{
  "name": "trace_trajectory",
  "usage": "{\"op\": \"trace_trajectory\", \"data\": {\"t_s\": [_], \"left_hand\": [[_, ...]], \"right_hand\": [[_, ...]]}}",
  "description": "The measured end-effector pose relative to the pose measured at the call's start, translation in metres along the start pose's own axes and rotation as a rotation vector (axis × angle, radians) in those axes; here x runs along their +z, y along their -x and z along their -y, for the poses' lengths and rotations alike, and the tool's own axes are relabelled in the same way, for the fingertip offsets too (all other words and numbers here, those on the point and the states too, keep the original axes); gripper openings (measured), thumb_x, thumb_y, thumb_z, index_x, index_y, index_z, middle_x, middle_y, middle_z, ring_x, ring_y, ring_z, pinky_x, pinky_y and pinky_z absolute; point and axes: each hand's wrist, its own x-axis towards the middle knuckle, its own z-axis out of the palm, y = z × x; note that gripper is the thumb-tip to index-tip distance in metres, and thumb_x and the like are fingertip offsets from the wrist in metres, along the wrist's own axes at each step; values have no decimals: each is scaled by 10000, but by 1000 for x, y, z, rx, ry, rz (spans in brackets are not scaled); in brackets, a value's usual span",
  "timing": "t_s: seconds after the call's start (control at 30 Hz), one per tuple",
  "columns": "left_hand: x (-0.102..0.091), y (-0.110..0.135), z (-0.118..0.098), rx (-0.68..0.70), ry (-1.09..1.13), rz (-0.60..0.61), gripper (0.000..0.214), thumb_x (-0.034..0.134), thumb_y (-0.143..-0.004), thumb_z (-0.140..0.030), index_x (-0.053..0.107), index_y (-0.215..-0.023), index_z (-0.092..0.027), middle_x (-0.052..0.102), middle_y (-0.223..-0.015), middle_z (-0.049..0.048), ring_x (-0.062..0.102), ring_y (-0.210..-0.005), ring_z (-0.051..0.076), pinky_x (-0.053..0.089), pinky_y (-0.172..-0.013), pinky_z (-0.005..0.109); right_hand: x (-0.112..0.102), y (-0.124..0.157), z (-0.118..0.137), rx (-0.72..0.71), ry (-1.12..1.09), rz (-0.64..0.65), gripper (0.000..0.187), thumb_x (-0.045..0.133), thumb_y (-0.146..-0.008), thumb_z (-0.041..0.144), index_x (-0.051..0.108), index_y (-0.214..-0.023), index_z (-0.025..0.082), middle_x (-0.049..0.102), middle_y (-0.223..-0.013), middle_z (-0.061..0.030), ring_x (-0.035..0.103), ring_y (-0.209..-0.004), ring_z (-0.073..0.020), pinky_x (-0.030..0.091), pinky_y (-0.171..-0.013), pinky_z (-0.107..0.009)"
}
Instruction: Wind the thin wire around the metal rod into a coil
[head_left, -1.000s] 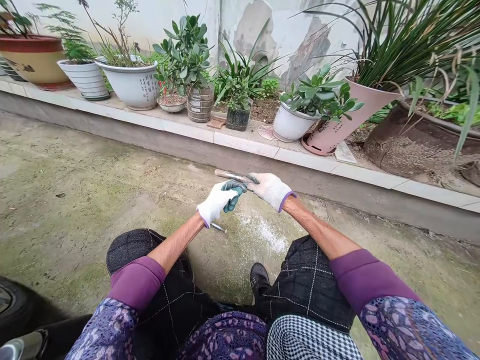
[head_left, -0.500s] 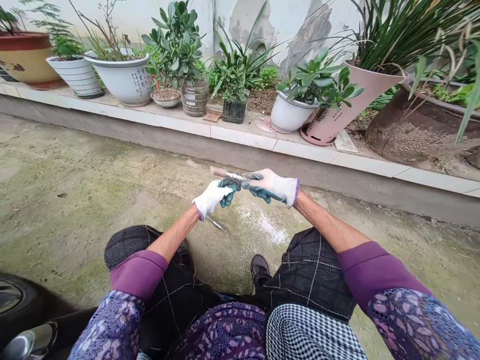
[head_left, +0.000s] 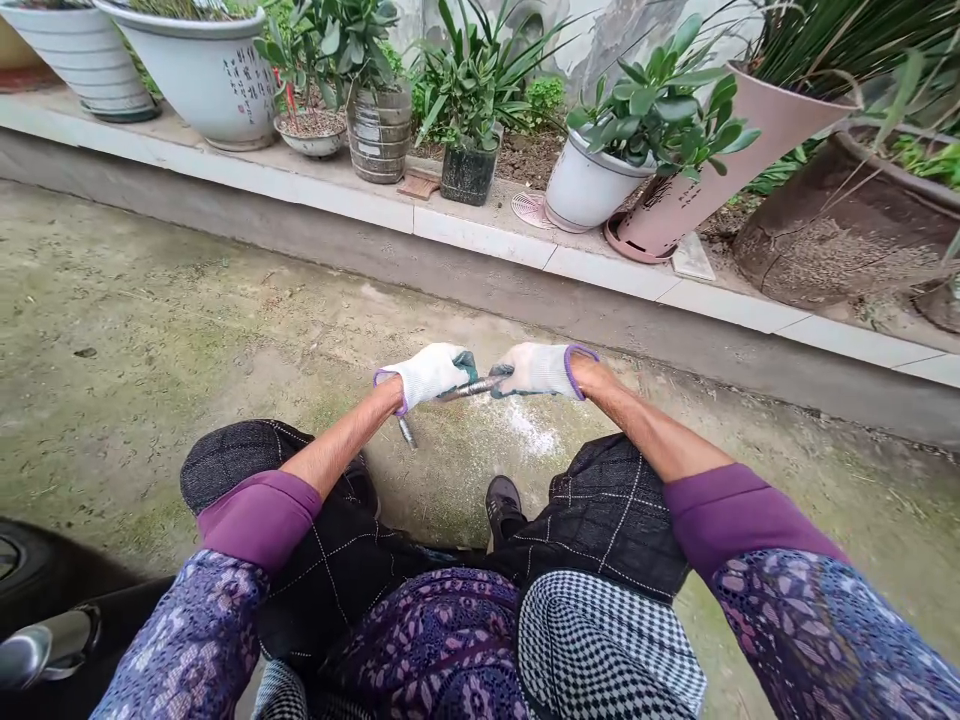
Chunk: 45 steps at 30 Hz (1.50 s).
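Note:
Both my hands wear white knit gloves with green coated palms and purple cuffs. My left hand (head_left: 435, 372) is closed round one end of a slim silvery-grey rod (head_left: 478, 387), which slants slightly up to the right. My right hand (head_left: 529, 370) grips the rod's other end, its thumb along it. The rod's exact kind is not clear, since the gloves cover both ends. Below my left wrist shows a short grey metal piece (head_left: 407, 432); whether it is held or lies on the ground, I cannot tell. White powder (head_left: 531, 428) is scattered on the concrete beneath my hands.
A low tiled ledge (head_left: 480, 237) runs across ahead, bearing several potted plants, among them a white pot (head_left: 592, 190) and a leaning pink pot (head_left: 675, 205). A dark object with a chrome part (head_left: 49, 648) stands at lower left. My shoe (head_left: 504, 503) is near the powder.
My hands have turned over, so their backs now face up. The rod swung from pointing up-left above my left hand to lying between both hands. The view has shifted slightly.

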Motion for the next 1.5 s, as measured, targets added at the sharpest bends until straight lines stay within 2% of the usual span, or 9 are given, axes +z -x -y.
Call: {"op": "trace_trajectory", "data": {"t_s": [0.27, 0.5, 0.6, 0.7, 0.83, 0.93, 1.07, 1.23, 1.5], "left_hand": [[-2, 11, -11, -51, 437, -108, 113, 599, -759, -275, 578, -766, -164, 480, -541, -44, 401, -447, 64, 333, -422, 180], [-2, 9, -3, -5, 528, -98, 152, 624, -765, -313, 581, -804, -173, 451, -538, -62, 378, -439, 55, 321, -417, 175], [1, 7, 7, -13, 510, -85, 149, 617, -759, -314, 581, -788, -172, 451, -530, -60, 375, -433, 58, 301, -408, 182], [1, 5, 14, -32, 496, -82, 148, 611, -753, -314, 584, -774, -170, 431, -519, -63, 350, -422, 57, 274, -403, 190], [-10, 1, 16, -1, 400, -88, 152, 630, -708, -301, 613, -735, -153, 467, -529, -48, 370, -447, 64, 286, -426, 198], [-19, 1, 15, 46, 350, -40, 170, 646, -658, -260, 671, -772, -136, 589, -625, -19, 460, -533, 81, 364, -498, 199], [-13, 4, 13, -6, 344, -30, 132, 648, -658, -222, 658, -753, -131, 575, -594, -27, 431, -493, 64, 334, -466, 188], [9, 3, 11, -38, 445, -48, 95, 592, -774, -257, 594, -772, -163, 490, -520, -53, 418, -414, 63, 322, -414, 186], [-5, 5, -10, 4, 752, -246, 117, 638, -767, -230, 643, -848, -145, 416, -478, -80, 321, -362, 38, 227, -368, 183]], "right_hand": [[-22, -18, -5, 13, 196, -166, 311, 573, -802, 478, 708, -923, 226, 610, -651, 11, 506, -583, -129, 319, -538, -258], [-30, -24, -6, 64, -117, -339, 254, 601, -838, 413, 675, -882, 174, 548, -634, 12, 438, -513, -94, 329, -479, -243], [-33, -14, -2, 91, -442, -235, 292, 654, -824, 423, 664, -949, 158, 518, -603, 24, 390, -432, -71, 330, -391, -225], [-34, 2, 4, -36, -594, -55, 304, 677, -815, 396, 665, -983, 143, 513, -570, 29, 377, -404, -68, 326, -348, -219], [-31, 20, 8, -165, -551, 264, 339, 690, -787, 398, 683, -988, 124, 531, -570, 16, 412, -411, -84, 329, -347, -228], [-25, 24, 9, -138, -357, 415, 331, 668, -779, 420, 699, -932, 129, 532, -579, 10, 426, -435, -88, 318, -362, -228], [-14, 14, 4, -5, 9, 276, 216, 648, -767, 379, 718, -837, 187, 544, -554, 13, 440, -447, -100, 318, -427, -249], [-10, -6, -5, 4, 283, 1, 262, 590, -801, 415, 735, -919, 232, 645, -682, -6, 543, -603, -148, 344, -541, -270], [-10, -18, 6, -20, 315, -264, 391, 451, -895, 452, 672, -1150, 254, 731, -998, -57, 642, -841, -216, 408, -670, -290]]}}
